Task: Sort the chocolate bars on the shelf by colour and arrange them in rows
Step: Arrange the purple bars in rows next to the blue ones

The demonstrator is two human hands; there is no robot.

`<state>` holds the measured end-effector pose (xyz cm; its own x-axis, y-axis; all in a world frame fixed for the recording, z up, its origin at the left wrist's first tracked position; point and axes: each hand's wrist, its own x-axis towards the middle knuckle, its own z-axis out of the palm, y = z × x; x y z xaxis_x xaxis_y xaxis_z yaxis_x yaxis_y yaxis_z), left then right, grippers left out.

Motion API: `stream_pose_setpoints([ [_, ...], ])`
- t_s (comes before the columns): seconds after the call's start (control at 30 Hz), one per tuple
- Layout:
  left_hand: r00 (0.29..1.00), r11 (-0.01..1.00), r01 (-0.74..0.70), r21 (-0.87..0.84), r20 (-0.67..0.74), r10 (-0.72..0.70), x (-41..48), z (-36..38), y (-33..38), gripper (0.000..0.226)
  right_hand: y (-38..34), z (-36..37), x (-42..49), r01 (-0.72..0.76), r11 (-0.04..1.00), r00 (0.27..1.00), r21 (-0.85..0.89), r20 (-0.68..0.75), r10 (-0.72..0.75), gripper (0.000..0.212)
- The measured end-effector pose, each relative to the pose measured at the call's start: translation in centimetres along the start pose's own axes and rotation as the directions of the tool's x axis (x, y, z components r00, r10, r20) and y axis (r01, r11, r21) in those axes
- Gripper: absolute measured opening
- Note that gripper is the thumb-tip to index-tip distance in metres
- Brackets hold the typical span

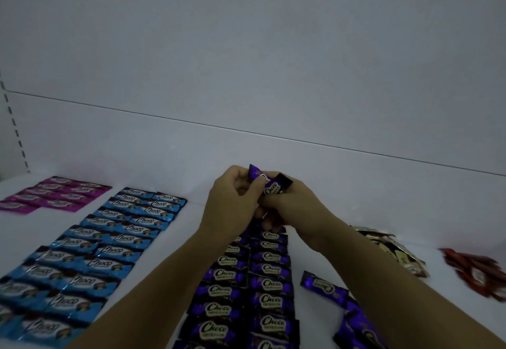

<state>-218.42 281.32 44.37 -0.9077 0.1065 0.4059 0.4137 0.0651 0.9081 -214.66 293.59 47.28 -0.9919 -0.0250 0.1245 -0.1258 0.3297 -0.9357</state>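
Fingers (256,184) of both your hands were clamped on a purple bar (269,183) above the purple rows (246,280).

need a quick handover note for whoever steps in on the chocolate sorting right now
Left hand and right hand: together holding a purple bar above the far end of the purple rows.
Done: pink rows far left, blue rows beside them, purple mostly laid.
Left: place the held bar, add the loose purple bars on the right, then sort the gold pile and red pile.
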Motion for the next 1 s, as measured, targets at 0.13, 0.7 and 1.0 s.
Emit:
stream_pose_setpoints([
  [0.13,1.000,0.997,0.021,0.075,-0.006,-0.020,0.2,0.5,-0.7,0.008,0.4,-0.2,0.4,-0.037,0.959,0.999,-0.280,0.024,0.045,0.019],
  [0.7,0.985,0.987,0.158,-0.004,0.077,-0.157,1.3,-0.7,-0.6,0.007,0.2,-3.2,1.0,-0.037,0.964,0.968,-0.262,-0.249,-0.030,0.010],
  [1.0,0.938,0.928,0.336,0.165,0.031,-0.345,3.7,-2.4,-3.5,0.014,4.4,-4.2,2.6,-0.414,0.901,0.876,0.129,-0.214,0.433,0.007],
])
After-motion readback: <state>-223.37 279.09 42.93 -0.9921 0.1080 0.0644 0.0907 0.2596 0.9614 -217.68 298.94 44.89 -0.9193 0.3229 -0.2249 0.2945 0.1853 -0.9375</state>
